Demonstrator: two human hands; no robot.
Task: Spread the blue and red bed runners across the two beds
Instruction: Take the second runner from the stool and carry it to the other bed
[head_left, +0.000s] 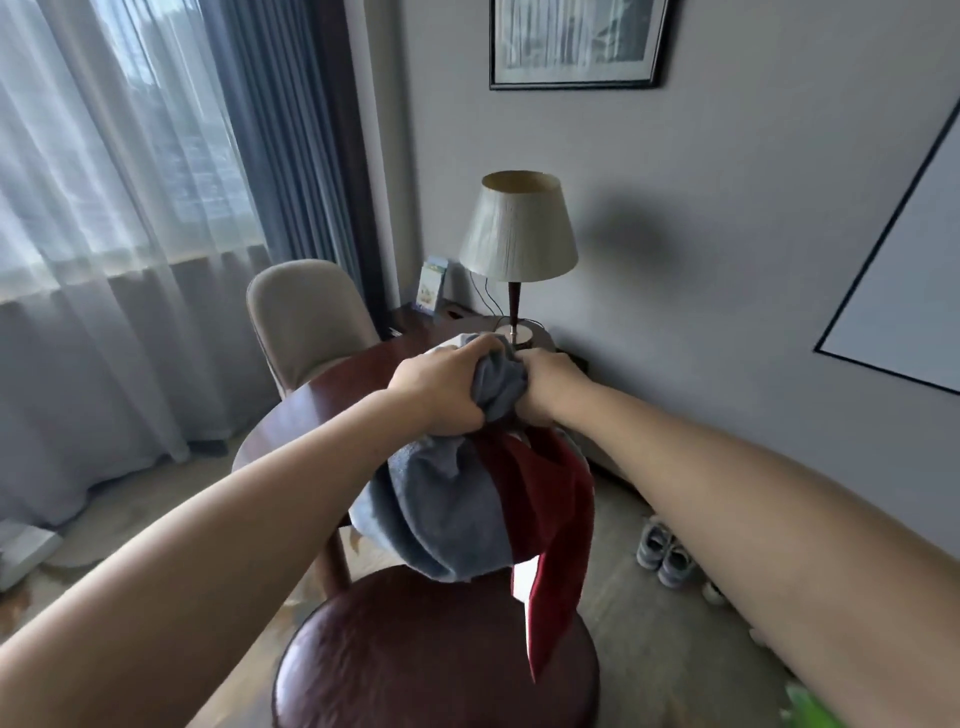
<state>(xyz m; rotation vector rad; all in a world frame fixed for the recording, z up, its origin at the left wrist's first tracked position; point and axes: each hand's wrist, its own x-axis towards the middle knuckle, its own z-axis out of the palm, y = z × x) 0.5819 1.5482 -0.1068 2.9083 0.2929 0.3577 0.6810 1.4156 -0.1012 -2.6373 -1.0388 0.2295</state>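
Seen from a head-worn camera looking down, two bare forearms reach forward and meet over a round dark wooden table (322, 395). The left hand (441, 389) and the right hand (545, 384) sit close together, each with fingers curled tightly into the bunched top of a bundle of cloth. The blue bed runner (441, 509) is a soft, fuzzy, greyish-blue fabric, gathered into a thick rounded lump that sags below the hands, with a crumpled knot of it squeezed between the two fists. The red bed runner (550, 545) is a smoother, deep red cloth hanging beside and partly behind the blue one, on its right, with a long pointed tail trailing lowest. Both runners hang in the air from the hands, over the near edge of the table and above the padded, dark brown back of a chair (436, 660). Beyond the table stand a beige chair (306, 317) and a table lamp (519, 228) with a pale shade. Sheer curtains (104, 208) cover the window on the left, and a pair of shoes (665, 556) lies on the floor at right.
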